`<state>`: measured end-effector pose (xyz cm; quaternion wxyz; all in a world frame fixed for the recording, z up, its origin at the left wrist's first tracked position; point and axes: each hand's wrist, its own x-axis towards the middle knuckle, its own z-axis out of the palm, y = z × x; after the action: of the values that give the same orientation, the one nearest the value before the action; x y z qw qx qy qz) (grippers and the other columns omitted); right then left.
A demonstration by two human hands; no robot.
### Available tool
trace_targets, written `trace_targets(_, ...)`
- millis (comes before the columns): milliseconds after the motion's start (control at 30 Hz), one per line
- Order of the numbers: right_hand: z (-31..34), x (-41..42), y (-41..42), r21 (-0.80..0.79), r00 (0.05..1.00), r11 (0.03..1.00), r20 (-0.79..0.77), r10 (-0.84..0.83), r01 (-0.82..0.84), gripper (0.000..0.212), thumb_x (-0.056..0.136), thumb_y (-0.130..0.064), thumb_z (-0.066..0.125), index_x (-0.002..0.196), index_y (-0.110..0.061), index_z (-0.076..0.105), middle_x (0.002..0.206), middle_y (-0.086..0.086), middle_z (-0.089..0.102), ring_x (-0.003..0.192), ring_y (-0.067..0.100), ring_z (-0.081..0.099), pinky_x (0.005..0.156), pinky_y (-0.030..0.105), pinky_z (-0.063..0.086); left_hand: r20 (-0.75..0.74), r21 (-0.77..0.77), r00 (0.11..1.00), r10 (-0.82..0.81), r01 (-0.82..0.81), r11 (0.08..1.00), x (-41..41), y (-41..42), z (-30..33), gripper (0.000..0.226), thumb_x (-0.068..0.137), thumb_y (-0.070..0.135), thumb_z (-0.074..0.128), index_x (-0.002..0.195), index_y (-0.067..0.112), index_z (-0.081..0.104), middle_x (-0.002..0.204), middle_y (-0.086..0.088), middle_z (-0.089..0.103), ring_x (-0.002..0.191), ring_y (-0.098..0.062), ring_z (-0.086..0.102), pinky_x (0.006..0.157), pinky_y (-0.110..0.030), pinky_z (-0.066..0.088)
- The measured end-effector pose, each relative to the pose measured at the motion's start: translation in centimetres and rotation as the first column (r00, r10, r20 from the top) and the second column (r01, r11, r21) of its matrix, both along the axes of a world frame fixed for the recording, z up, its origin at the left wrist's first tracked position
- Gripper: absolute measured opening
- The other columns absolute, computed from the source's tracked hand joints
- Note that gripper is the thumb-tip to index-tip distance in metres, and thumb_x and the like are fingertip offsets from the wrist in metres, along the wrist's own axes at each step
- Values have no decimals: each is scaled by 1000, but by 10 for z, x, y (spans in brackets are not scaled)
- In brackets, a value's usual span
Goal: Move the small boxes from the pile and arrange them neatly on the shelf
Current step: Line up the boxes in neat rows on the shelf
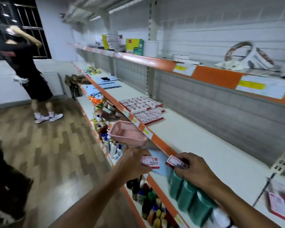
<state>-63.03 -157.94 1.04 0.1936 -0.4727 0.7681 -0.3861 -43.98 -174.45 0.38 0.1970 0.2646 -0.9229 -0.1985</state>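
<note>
My left hand [135, 162] grips a small red-and-white box [151, 162] just below the front edge of the white shelf [196, 145]. My right hand [192, 168] pinches a second small red-and-white box [176, 162] beside it, at the shelf's orange front strip. Further along the same shelf several matching boxes [142, 108] lie flat in neat rows. The view is motion-blurred.
A pink basket [127, 133] sticks out below the shelf edge. Green cylinders [187, 195] and several bottles [148, 203] fill the lower shelf. Red-and-white packets [278, 204] lie at the far right. A person [28, 71] stands at the left on the wooden floor.
</note>
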Motion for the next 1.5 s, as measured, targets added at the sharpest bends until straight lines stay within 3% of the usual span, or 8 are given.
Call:
trace_targets(133, -3, -10, -41, 4, 1000, 1000, 23, 22, -22, 33, 68, -14, 75, 97, -30, 71, 92, -12, 73, 85, 4, 68, 81, 32, 57, -19, -2, 1000, 19, -19, 1000, -3, -30, -1, 35, 70, 37, 80, 101, 25, 70, 94, 6, 69, 78, -11, 64, 66, -24, 52)
trace_targets(367, -9, -41, -126, 6, 997, 998, -34, 65, -65, 31, 68, -13, 74, 94, -31, 73, 88, -12, 72, 80, 0, 67, 76, 30, 56, -8, -37, 1000, 9, -9, 999, -36, -101, 0, 38, 75, 27, 79, 111, 21, 69, 99, 3, 67, 83, -13, 66, 59, -9, 43)
trace_targets(600, -1, -93, -201, 43, 998, 999, -68, 6, -3, 28, 68, -20, 76, 92, -34, 71, 86, -15, 70, 76, -3, 63, 70, 23, 52, 22, -41, 999, -32, 32, 999, -94, -183, 8, 41, 77, 34, 79, 114, 24, 67, 101, 5, 64, 87, -9, 61, 61, -10, 42)
trace_targets(800, 8, -139, -236, 50, 994, 994, -61, -94, 97, 26, 69, -19, 75, 90, -35, 72, 85, -14, 70, 73, 1, 64, 61, 20, 51, 7, 5, 997, -74, 74, 997, -148, -235, 9, 40, 77, 30, 75, 115, 27, 65, 108, 4, 65, 95, -13, 64, 77, -32, 56)
trace_targets(1100, 5, -178, -284, 58, 951, 950, -62, -302, 306, 22, 70, -24, 76, 86, -38, 71, 84, -21, 69, 75, 0, 65, 71, 26, 53, 44, 96, 956, -289, 284, 954, -235, -316, 1, 44, 78, 26, 77, 120, 20, 65, 111, 3, 66, 96, -13, 65, 76, -19, 50)
trace_targets(1200, 4, -183, -299, 57, 919, 917, -38, -393, 394, 23, 70, -21, 78, 86, -37, 71, 85, -20, 69, 76, 0, 64, 71, 26, 53, 64, 142, 926, -372, 361, 922, -266, -345, -3, 47, 74, 28, 78, 119, 23, 66, 109, 4, 68, 98, -13, 66, 83, -26, 54)
trace_targets(1333, 4, -183, -315, 61, 856, 854, -1, -517, 516, 25, 70, -21, 78, 89, -35, 71, 88, -13, 70, 73, 0, 64, 57, 16, 48, 85, 144, 871, -484, 470, 871, -305, -374, -6, 53, 76, 30, 79, 126, 27, 63, 121, 7, 64, 112, -12, 57, 98, -27, 46)
trace_targets(1500, 6, -179, -322, 79, 765, 769, 80, -639, 634, 26, 67, -18, 74, 88, -32, 71, 83, -6, 69, 60, 10, 60, 46, 26, 43, 129, 132, 792, -597, 583, 802, -346, -389, -9, 53, 76, 35, 81, 125, 27, 63, 124, 3, 64, 117, -17, 56, 99, -30, 45)
